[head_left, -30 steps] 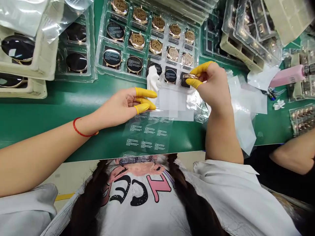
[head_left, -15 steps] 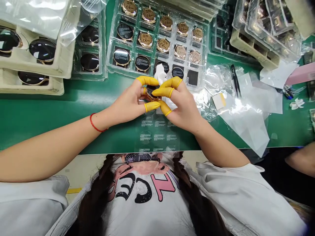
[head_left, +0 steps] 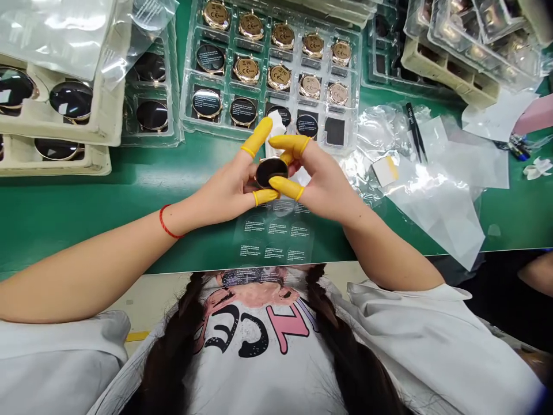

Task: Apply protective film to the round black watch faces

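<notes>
Here in the head view, the left hand [head_left: 224,187] and right hand [head_left: 322,178] are pinching a round black-faced, gold-rimmed watch case [head_left: 271,172] narrowly between yellow rubber finger cots [head_left: 285,187], working its edge and staying off the glossy face, just above a clear printed film sheet [head_left: 272,242], before a clear plastic tray [head_left: 185,115].
</notes>
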Demonstrator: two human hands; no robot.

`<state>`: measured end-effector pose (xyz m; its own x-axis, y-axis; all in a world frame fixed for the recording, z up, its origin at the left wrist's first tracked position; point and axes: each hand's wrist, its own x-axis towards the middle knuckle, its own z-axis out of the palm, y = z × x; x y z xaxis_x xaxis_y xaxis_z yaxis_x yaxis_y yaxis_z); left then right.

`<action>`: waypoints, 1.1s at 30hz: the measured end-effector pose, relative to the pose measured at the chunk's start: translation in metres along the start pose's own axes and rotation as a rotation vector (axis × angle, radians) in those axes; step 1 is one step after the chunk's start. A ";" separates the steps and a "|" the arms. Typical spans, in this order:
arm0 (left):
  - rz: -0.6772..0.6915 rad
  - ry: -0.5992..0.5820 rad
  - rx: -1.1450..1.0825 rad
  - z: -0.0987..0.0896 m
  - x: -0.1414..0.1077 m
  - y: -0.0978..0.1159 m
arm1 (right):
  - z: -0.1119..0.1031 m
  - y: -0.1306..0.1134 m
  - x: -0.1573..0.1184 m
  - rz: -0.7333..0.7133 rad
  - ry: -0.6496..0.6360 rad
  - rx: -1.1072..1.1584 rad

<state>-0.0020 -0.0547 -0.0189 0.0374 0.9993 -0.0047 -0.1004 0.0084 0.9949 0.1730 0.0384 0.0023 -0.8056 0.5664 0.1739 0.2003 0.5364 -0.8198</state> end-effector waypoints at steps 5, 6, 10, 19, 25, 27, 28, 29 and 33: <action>-0.125 -0.048 -0.003 -0.002 0.000 0.011 | -0.006 -0.006 0.000 0.021 -0.049 0.045; -0.141 -0.045 -0.009 -0.002 0.000 0.011 | -0.006 -0.008 0.001 0.049 -0.026 0.047; -0.181 -0.052 0.002 0.002 0.000 0.007 | 0.001 -0.010 0.003 0.175 0.152 0.055; -0.138 -0.021 0.004 0.012 -0.001 0.004 | 0.013 0.002 0.005 0.085 0.196 -0.041; -0.092 0.002 0.001 0.012 0.001 0.007 | 0.020 -0.011 0.001 -0.036 0.210 -0.246; -0.061 0.003 0.024 0.010 0.003 0.005 | 0.024 -0.019 0.001 -0.107 0.214 -0.333; -0.051 0.010 0.039 0.009 0.003 0.005 | 0.023 -0.021 0.001 -0.146 0.192 -0.353; -0.046 0.021 0.055 0.008 0.004 0.005 | 0.019 -0.022 0.002 -0.177 0.176 -0.356; -0.062 0.080 0.076 0.004 0.005 0.005 | -0.042 0.010 0.001 -0.066 0.494 -0.301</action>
<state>0.0016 -0.0501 -0.0133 -0.0383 0.9967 -0.0710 -0.0251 0.0701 0.9972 0.1975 0.0711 0.0177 -0.4808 0.7117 0.5121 0.3663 0.6937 -0.6201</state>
